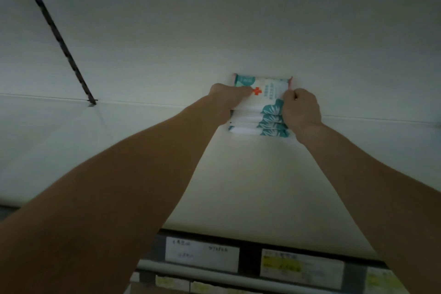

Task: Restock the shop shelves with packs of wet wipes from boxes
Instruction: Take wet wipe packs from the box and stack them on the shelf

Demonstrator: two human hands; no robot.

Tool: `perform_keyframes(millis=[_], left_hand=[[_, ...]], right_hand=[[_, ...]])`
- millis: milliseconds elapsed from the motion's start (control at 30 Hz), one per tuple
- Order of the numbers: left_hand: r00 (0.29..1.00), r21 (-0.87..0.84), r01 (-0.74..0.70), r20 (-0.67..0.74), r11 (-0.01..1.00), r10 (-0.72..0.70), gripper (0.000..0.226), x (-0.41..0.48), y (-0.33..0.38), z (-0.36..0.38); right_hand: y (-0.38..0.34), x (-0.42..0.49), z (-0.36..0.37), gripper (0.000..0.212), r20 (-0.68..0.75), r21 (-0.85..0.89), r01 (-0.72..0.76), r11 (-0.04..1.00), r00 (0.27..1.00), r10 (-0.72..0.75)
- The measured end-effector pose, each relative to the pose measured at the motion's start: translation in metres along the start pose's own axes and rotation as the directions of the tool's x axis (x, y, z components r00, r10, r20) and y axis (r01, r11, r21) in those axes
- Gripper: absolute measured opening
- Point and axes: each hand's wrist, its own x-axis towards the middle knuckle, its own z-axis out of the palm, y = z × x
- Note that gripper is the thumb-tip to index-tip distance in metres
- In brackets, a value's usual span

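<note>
Seating wet wipe packs (260,112) at the back edge of the shelf (238,186)

Gripping left end with left hand (224,98), curled fingers wrapped round it; pinching right end with right hand (301,108), fingers likewise closed on the wrap. Counted at least four packs pressed together, rearmost against the back wall (214,19), right of shelf centre. Judged early in restock: only this one batch seen on shelf, not yet let go. Noted price labels (202,255) under front edge, slotted upright (57,36) toward back left corner. Left to do: release, fetch more packs, fill forward to front edge
</note>
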Motion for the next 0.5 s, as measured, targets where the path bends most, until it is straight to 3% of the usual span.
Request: perform_keyframes(millis=[233, 400, 500], left_hand=[[0.999, 0.065, -0.024, -0.019, 0.998, 0.025, 0.03, 0.005, -0.006, 0.005], [0.979, 0.24, -0.133, -0.118, 0.962, 0.165, 0.037, 0.009, 0.0, 0.007], [0.983, 0.293, -0.106, -0.115, 0.95, 0.145, 0.037, 0.007, -0.003, 0.006]], right_hand=[[0.018, 0.007, 0.002, 0.032, -0.016, -0.091, 0.071, 0.993, 0.997, -0.072], [0.007, 0.006, -0.007, 0.036, -0.066, -0.108, 0.142, 0.984, 0.987, -0.15], [0.005, 0.002, -0.01, 0.037, -0.064, -0.107, 0.12, 0.987, 0.99, -0.128]])
